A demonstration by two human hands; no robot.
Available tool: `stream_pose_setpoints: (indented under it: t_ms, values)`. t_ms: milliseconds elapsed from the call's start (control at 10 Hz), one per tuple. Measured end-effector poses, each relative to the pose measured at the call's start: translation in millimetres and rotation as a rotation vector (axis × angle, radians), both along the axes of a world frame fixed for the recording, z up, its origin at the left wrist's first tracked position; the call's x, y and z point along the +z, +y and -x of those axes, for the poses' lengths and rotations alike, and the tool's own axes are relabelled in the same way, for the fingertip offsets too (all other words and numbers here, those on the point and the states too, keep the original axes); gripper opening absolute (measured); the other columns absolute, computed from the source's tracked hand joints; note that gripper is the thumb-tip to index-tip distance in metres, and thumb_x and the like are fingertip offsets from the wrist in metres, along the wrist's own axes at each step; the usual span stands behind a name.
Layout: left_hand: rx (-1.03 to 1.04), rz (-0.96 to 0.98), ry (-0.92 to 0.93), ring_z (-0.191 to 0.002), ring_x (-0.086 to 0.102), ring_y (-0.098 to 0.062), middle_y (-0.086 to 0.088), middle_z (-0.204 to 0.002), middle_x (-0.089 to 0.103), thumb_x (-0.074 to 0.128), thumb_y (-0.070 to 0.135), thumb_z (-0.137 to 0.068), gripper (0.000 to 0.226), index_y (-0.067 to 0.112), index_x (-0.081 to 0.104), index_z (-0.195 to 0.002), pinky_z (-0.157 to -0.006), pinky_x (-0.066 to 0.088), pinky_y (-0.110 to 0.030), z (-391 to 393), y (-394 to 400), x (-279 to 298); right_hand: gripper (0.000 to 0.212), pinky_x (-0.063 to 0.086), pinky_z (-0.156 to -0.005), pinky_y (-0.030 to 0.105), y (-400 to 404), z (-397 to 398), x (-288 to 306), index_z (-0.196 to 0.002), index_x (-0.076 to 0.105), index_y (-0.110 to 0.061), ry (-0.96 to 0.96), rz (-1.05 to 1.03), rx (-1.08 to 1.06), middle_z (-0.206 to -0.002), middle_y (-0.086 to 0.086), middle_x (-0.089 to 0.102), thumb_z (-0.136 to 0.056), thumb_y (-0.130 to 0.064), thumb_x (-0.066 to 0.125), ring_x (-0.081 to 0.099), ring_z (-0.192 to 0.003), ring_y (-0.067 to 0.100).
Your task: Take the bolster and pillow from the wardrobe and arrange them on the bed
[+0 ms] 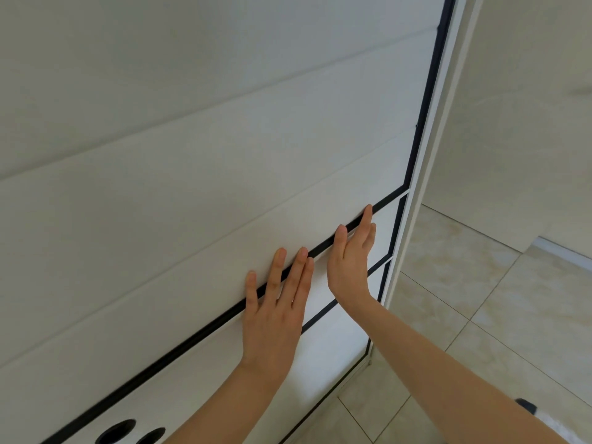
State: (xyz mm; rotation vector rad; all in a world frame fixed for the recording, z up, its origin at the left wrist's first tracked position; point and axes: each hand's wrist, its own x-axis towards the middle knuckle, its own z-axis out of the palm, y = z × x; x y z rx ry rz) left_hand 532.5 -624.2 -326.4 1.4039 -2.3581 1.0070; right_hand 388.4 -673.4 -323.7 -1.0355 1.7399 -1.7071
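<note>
Two hands are up on the white wardrobe door [192, 155], and neither holds anything; the left hand [275, 315] lies flat with fingers spread wide, fingertips over the black groove [179, 347]; the right hand [352, 261] stands edge-on just beside it at about two o'clock, fingers straight and together, their tips at that same groove. The groove is the relation that matters here: its long axis runs from seven o'clock low on the left up to one o'clock near the door's black edge strip [426, 100], and both hands sit across it, the right hand nearer the edge strip and the white frame [413, 203]. My read is that this door has to shift before anything else; the right hand looks better placed to hook the groove, the left to press and steady; which way the panel travels I cannot tell. Bolster and pillow are nowhere in view; presumably they sit behind this door, so their direction and long axis cannot be judged. The tiled floor [480, 299] opens out at three o'clock; two dark round holes [115, 432] show at seven o'clock, low on the panel. The task looks barely begun; a slipping fingertip is the risk.
</note>
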Motion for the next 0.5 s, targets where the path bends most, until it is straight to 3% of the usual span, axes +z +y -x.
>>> stream_pose_setpoints:
  t_ms: [100, 300, 400, 500]
  values:
    - [-0.003, -0.003, 0.019, -0.151, -0.008, -0.031, 0.0, -0.165, 0.006, 0.02, -0.006, -0.082, 0.077, 0.016, 0.014, -0.157, -0.117, -0.011, -0.058, 1, 0, -1, 0.06, 0.009, -0.11, 0.03, 0, 0, 0, -0.15, -0.005, -0.036, 0.001, -0.006, -0.006, -0.16, 0.001, -0.012, -0.101, -0.044, 0.027, -0.008, -0.146, 0.012]
    - [0.018, -0.043, 0.021, -0.15, -0.002, -0.027, -0.001, -0.165, 0.007, 0.015, -0.005, -0.082, 0.078, 0.013, 0.009, -0.157, -0.117, -0.008, -0.058, 6, 5, -3, 0.065, 0.009, -0.106, 0.026, 7, 11, 5, -0.152, -0.006, -0.027, 0.071, -0.027, 0.062, -0.161, 0.002, -0.003, -0.101, -0.04, 0.032, -0.004, -0.147, 0.015]
    - [-0.034, -0.076, 0.135, -0.151, -0.002, -0.031, -0.006, -0.165, 0.007, 0.027, -0.006, -0.078, 0.081, 0.01, 0.013, -0.156, -0.118, -0.006, -0.058, 11, 10, 1, 0.071, 0.012, -0.113, 0.029, 13, 22, 15, -0.152, -0.004, -0.024, 0.073, -0.104, 0.13, -0.161, 0.0, 0.005, -0.099, -0.035, 0.041, 0.008, -0.147, 0.017]
    - [-0.279, -0.191, 0.228, -0.151, 0.01, -0.031, -0.011, -0.163, 0.018, 0.056, -0.001, -0.075, 0.091, 0.011, 0.016, -0.156, -0.122, 0.014, -0.049, 4, 23, -16, 0.066, 0.025, -0.113, 0.039, 30, 40, 21, -0.151, 0.01, -0.026, 0.115, -0.203, 0.147, -0.157, 0.003, 0.022, -0.097, -0.032, 0.047, 0.027, -0.141, 0.023]
